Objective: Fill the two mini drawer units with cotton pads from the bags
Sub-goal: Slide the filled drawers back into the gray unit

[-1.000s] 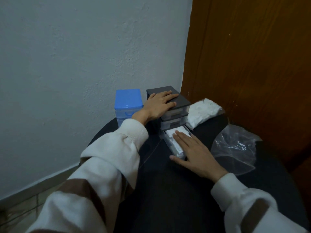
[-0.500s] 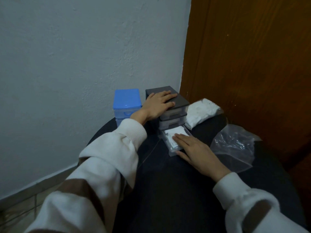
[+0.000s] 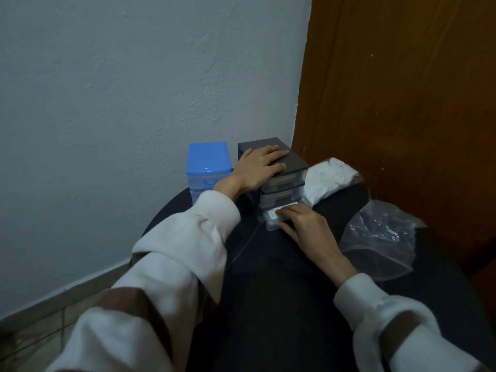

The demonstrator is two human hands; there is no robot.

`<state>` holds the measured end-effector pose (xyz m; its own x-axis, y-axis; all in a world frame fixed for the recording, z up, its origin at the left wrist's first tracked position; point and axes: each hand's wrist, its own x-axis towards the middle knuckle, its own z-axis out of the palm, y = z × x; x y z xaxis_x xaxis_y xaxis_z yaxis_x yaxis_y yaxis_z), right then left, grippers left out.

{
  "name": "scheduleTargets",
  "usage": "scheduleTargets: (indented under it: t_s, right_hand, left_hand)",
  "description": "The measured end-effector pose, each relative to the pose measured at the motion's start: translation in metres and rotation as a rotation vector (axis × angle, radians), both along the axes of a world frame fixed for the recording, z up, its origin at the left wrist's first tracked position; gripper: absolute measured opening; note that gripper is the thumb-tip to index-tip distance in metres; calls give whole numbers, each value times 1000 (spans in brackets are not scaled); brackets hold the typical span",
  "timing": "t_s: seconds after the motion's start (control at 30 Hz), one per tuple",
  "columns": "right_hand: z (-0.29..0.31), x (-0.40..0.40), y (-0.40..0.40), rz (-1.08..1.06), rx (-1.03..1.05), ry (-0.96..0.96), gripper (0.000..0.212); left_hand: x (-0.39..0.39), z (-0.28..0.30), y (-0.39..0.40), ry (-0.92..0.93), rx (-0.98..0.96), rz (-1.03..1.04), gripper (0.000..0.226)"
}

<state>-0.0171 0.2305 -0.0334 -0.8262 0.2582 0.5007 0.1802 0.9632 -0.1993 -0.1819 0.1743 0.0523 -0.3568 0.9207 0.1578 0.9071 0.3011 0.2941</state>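
A dark grey mini drawer unit [image 3: 295,163] stands at the far side of the round dark table [image 3: 281,304]. My left hand [image 3: 257,167] lies flat on its top. Its bottom drawer [image 3: 269,218] sticks out a short way, with white cotton pads [image 3: 272,214] inside. My right hand [image 3: 306,228] rests with straight fingers on the pads and the drawer's front edge. A blue mini drawer unit [image 3: 209,159] stands to the left, drawers shut. A bag of white cotton pads [image 3: 328,178] lies to the right of the grey unit.
An empty clear plastic bag [image 3: 381,237] lies at the table's right side. A white wall is behind the units and a brown wooden door [image 3: 402,103] stands close on the right. Tiled floor [image 3: 32,326] shows at the lower left.
The bottom drawer of the grey unit has slid inward under my right hand, which moved toward the unit. My left hand has stayed on the top.
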Motion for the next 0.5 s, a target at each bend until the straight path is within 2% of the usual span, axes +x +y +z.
scheduleTargets:
  t_s: [0.13, 0.37, 0.5]
  right_hand:
    - [0, -8, 4, -9, -45, 68, 7]
    - [4, -20, 3, -187, -40, 140, 19]
    - [-2, -17, 5, -287, -272, 271, 27]
  left_hand:
    - [0, 0, 0, -2, 1, 1, 47]
    - [3, 2, -1, -10, 10, -1, 47]
    - [2, 0, -2, -3, -4, -23, 48]
